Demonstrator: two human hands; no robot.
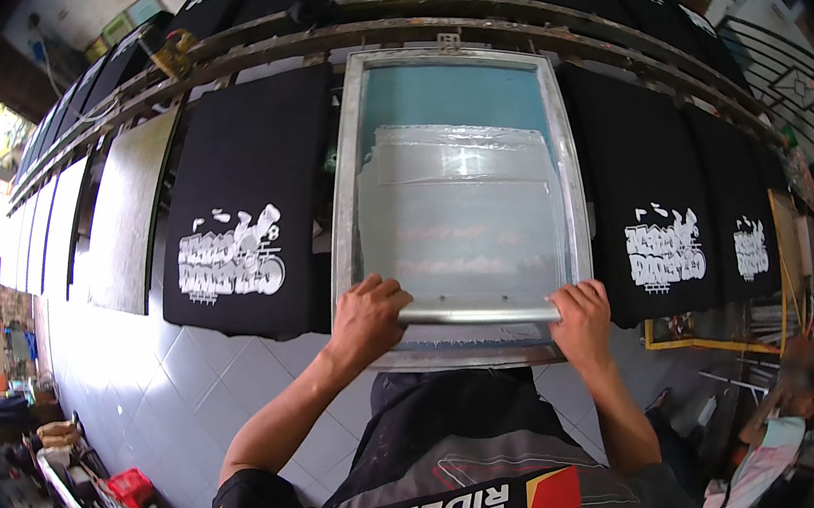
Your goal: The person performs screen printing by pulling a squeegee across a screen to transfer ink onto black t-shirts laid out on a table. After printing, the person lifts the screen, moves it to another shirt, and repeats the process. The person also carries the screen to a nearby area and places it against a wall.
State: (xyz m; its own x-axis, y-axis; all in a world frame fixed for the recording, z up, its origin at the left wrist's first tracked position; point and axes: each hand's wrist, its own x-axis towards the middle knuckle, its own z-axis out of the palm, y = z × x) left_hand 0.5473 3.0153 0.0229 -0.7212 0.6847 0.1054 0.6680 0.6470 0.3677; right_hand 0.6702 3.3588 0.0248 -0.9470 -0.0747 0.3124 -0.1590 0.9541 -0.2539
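From my end I see the metal-framed screen (pixel 574 175) biggest, lying between black cloths (pixel 241 162). Across its near end I make out the silver bar (pixel 479 314), running sideways just inside the lower rail. I have the left hand (pixel 367 315) clenched around the bar's left end, fingers curled together; the right hand (pixel 582 314) grasps the opposite end, its fingers bent over the top likewise. I can't tell where the left thumb sits.
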